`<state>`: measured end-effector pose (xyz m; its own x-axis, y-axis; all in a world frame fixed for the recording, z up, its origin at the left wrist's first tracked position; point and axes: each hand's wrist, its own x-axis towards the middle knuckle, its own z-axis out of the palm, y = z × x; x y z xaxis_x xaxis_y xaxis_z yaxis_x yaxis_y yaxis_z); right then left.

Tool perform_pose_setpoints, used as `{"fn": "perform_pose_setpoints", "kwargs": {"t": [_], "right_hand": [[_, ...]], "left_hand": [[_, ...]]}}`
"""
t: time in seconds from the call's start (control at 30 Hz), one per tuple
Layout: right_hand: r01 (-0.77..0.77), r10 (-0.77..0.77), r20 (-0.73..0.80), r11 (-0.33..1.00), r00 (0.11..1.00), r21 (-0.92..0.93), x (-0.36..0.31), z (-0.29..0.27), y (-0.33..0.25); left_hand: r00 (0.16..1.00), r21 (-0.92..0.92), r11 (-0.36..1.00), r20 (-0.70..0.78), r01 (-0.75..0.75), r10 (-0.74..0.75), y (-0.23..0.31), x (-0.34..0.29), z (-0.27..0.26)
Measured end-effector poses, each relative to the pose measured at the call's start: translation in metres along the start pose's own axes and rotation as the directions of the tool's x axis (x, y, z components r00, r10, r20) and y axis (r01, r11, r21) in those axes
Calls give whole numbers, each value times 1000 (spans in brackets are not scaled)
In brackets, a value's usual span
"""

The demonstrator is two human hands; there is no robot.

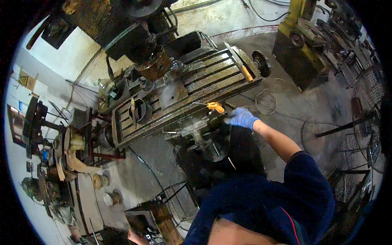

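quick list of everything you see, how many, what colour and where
slotted table: 1, grey, centre
machine head: 1, dark brown, above table
flat plate: 1, grey, mid-table
round pot: 1, dark, table's left part
long flat tool: 1, grey with orange handle, table's right end
pistol-shaped tool: 1, orange-yellow, table's front edge
standing machine: 1, yellow and dark, upper right
fan cage: 1, grey, far right
warning sign: 1, yellow, far left
small clutter: uncountable, mostly dark, both sides
shirt: 1, dark blue, bottom
right hand: 1, blue-gloved, right of pistol-shaped tool
left hand: 1, apparently bare, lower left, partly visible
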<state>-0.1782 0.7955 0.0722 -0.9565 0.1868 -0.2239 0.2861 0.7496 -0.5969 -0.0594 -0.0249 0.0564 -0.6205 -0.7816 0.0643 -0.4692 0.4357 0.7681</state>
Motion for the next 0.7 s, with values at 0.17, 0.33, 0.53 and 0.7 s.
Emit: {"fn": "perform_pose_setpoints", "kwargs": {"t": [0.17, 0.33, 0.53, 0.7], "right_hand": [[-167, 197, -55, 926, 979, 340, 58, 28, 27], [-6, 54, -120, 928, 991, 372, 70, 71, 59], [-111, 143, -69, 932, 987, 344, 8, 47, 42], [-51, 86, -69, 912, 994, 407, -50, -8, 29]], "left_hand": [[992, -678, 726, 121, 114, -42, 125, -32, 13], [872, -648, 744, 449, 165, 197, 230, -49, 113], [558, -510, 822, 617, -254, 555, 349, -133, 270], [126, -300, 268, 417, -916, 900, 450, -204, 358]]}}
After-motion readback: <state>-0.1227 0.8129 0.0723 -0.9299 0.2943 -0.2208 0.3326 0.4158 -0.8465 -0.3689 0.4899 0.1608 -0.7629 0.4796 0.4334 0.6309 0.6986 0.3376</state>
